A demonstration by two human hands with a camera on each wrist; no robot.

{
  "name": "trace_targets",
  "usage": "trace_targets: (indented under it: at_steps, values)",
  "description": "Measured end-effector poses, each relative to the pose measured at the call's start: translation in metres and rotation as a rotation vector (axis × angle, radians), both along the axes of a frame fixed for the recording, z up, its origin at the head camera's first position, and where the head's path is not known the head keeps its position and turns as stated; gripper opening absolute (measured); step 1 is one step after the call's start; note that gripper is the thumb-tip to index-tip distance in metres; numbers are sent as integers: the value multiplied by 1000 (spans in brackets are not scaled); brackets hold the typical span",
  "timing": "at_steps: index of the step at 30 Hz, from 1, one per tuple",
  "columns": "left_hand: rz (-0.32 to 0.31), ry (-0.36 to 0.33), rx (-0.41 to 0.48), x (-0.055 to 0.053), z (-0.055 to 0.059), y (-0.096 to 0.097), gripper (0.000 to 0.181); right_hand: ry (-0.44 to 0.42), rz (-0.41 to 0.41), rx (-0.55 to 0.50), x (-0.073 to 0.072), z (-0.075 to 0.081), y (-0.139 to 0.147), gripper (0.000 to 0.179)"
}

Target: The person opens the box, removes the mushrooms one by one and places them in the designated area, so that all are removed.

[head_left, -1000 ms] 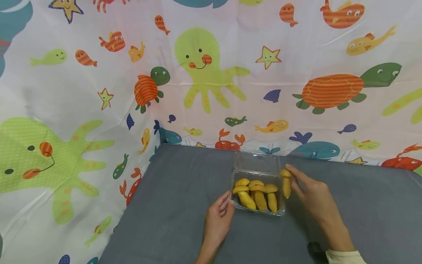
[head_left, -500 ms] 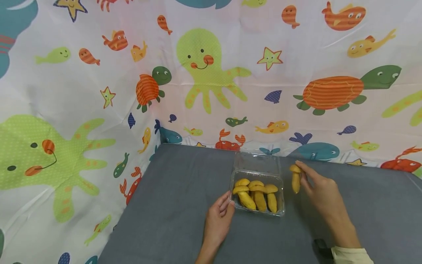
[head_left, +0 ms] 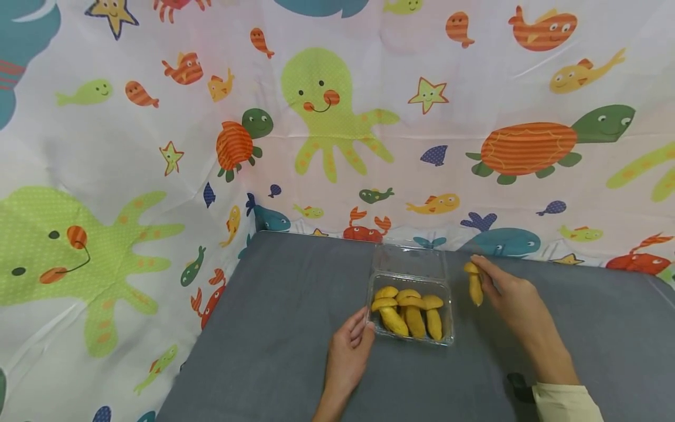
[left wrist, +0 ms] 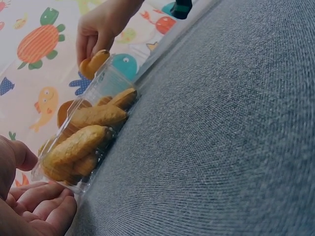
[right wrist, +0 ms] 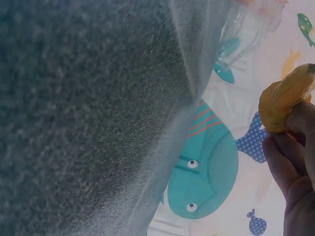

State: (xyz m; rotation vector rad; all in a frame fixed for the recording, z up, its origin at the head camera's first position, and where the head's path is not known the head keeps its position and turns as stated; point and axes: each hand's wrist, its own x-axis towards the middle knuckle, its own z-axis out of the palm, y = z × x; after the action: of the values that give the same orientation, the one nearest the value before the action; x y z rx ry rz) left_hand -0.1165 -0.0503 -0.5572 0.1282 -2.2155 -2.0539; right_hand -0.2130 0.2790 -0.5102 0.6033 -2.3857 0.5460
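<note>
- Moved since a second ago: right hand (head_left: 519,308) has carried its yellow mushroom (head_left: 475,288) off to the right, from just beside the box to a clear gap; left hand (head_left: 348,351) and box look unmoved.
- Right hand: grasping, thumb and fingertips pinching the mushroom up near the cap; cap on top, stem hanging down, mushroom just left of the knuckles as I see it.
- Right wrist: pale sleeve (head_left: 566,403) behind the hand, small dark object (head_left: 519,387) below the forearm, too dim to name.
- Left hand: grasping too, thumb and fingers pinching the near left edge of the clear plastic container (head_left: 447,316).
- Container: right of the left hand's fingertips, left of the right hand, on the grey tabletop (head_left: 285,322).
- Inside it: yellow mushrooms (head_left: 415,316) heaped close together, three stems pointing toward the person; rear ones partly hidden.
- Clear lid (head_left: 411,261): folded back on the container's far side, beyond the left hand.
- Past both hands: white curtain (head_left: 369,58) printed with sea animals; teal whale (head_left: 503,241) just beyond the right hand's fingertips.
</note>
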Motion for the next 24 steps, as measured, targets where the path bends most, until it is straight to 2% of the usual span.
trace_targets:
  at_steps: [3, 11, 15, 24]
  values:
    - [1, -4, -4, 1, 0, -1, 41, -38, 2, 12, -2, -3, 2, 58]
    - [2, -32, -17, 0, 0, -1, 42, -203, -14, 73, -12, -4, 1, 47]
    - [-2, -28, -18, 0, 0, 0, 42, -231, -17, 92, -17, -5, 0, 44]
    - [-11, -39, -9, 1, 1, 0, 42, -235, 3, 122, -25, -12, 5, 38]
